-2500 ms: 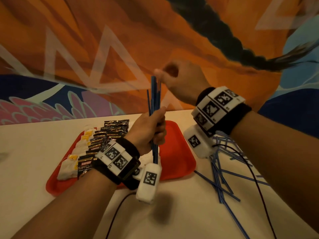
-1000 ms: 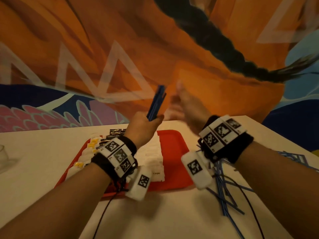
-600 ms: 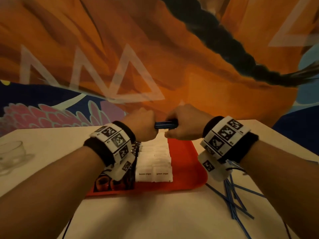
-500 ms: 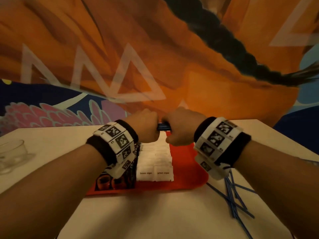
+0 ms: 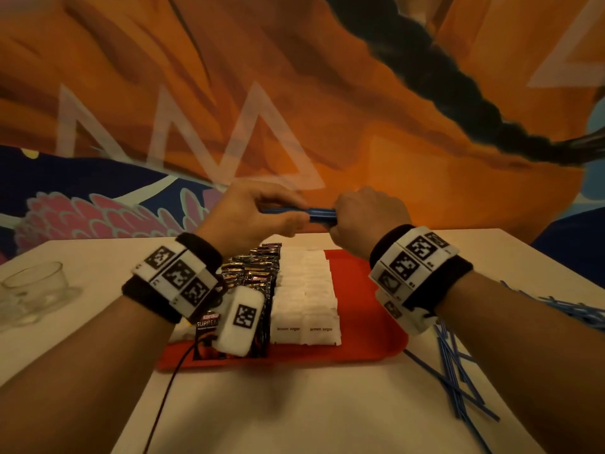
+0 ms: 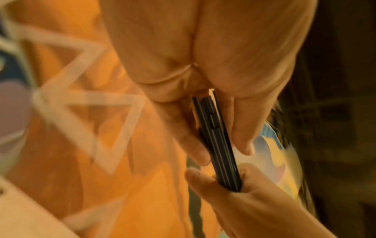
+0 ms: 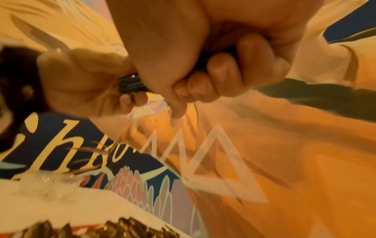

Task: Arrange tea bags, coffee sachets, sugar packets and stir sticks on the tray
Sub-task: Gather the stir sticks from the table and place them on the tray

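Blue stir sticks (image 5: 322,213), gathered into a tight bundle, were held level above the far end of a red tray (image 5: 366,326) by a person using both hands. The left hand (image 5: 248,217) pinched one end of the bundle between thumb and fingers, while the right hand (image 5: 363,214) had its fingers curled fully round the other end. From the left wrist, the bundle (image 6: 217,141) appeared dark, running between that hand's thumb (image 6: 242,128) and fingers into the right hand (image 6: 254,202) below. From the right wrist, curled fingers (image 7: 221,77) wrapped the sticks.

On the tray, white brown sugar packets (image 5: 306,299) lay in two neat overlapping columns down the middle, with a row of dark Kopiko coffee sachets (image 5: 252,273) just beside them on the left. The tray's right part was bare red plastic. More loose blue stir sticks (image 5: 458,381) lay scattered and crossed on the pale tabletop (image 5: 294,414) to the right of the tray. A clear glass cup (image 5: 36,286) stood on the tabletop well to the left. Marker-printed bands circled both wrists, and a painted orange mural (image 5: 327,93) filled the wall behind.
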Demonstrator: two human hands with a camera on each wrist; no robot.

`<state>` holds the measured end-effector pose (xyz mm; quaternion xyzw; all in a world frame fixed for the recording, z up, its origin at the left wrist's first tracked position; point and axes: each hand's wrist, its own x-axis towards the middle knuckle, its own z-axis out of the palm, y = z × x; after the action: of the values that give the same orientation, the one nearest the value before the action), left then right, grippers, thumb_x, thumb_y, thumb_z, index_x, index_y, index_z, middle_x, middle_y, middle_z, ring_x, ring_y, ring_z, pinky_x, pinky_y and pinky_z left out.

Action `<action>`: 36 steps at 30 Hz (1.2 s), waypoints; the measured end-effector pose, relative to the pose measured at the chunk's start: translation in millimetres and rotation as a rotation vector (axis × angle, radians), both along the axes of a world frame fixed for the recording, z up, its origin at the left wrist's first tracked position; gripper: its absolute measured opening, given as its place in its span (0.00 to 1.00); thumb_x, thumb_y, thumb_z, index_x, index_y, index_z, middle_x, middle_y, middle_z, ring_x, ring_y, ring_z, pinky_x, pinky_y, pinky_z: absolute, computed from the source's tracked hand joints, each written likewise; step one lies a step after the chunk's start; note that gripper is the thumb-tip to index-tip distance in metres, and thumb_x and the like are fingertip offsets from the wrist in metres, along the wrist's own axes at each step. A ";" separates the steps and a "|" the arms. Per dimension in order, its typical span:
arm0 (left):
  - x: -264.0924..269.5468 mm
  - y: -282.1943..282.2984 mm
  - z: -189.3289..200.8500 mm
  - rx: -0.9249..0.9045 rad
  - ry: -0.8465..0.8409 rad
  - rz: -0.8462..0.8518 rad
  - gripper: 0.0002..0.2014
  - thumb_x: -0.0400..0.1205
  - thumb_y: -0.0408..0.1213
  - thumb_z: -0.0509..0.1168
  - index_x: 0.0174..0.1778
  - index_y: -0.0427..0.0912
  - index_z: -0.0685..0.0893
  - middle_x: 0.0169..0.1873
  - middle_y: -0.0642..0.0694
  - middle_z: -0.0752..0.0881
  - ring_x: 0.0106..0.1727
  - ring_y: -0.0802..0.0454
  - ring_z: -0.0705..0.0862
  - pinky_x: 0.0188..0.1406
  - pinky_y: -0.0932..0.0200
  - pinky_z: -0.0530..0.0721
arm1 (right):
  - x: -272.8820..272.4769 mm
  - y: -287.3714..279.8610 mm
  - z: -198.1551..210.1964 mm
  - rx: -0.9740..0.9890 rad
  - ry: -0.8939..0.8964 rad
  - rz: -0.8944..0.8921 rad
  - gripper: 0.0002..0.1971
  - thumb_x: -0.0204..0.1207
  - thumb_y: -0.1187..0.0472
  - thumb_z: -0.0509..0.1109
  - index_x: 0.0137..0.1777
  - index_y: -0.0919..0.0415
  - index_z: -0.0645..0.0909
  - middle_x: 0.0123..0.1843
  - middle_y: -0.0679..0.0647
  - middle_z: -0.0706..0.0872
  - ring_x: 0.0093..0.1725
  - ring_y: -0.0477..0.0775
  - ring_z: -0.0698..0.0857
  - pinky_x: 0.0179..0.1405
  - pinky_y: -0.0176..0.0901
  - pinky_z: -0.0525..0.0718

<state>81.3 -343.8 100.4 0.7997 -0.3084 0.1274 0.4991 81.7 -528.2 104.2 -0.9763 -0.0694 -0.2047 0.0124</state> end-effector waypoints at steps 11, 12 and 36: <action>8.9 -1.5 -17.5 -0.465 0.236 -0.073 0.11 0.69 0.32 0.73 0.47 0.35 0.90 0.47 0.41 0.92 0.51 0.43 0.92 0.48 0.58 0.90 | 0.5 -11.2 8.9 0.177 -0.016 0.382 0.17 0.69 0.36 0.76 0.49 0.46 0.83 0.37 0.39 0.82 0.36 0.40 0.82 0.33 0.36 0.79; 10.7 0.6 -17.4 -0.484 0.236 -0.079 0.11 0.69 0.32 0.73 0.47 0.35 0.90 0.46 0.42 0.92 0.51 0.44 0.92 0.47 0.59 0.90 | 2.5 -16.0 9.1 0.288 -0.010 0.431 0.20 0.68 0.35 0.76 0.53 0.46 0.84 0.41 0.37 0.83 0.39 0.35 0.82 0.36 0.31 0.79; 50.3 -17.1 -30.3 -0.355 -0.265 0.403 0.15 0.83 0.41 0.71 0.30 0.44 0.83 0.24 0.47 0.84 0.18 0.58 0.81 0.15 0.68 0.74 | 33.1 4.8 -21.2 0.590 0.249 0.500 0.12 0.73 0.47 0.77 0.53 0.51 0.88 0.35 0.49 0.90 0.31 0.45 0.88 0.34 0.41 0.86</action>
<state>131.6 -360.9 70.1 0.7216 -0.1789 0.3788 0.5512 114.9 -523.4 83.0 -0.9011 -0.2411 -0.0869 0.3499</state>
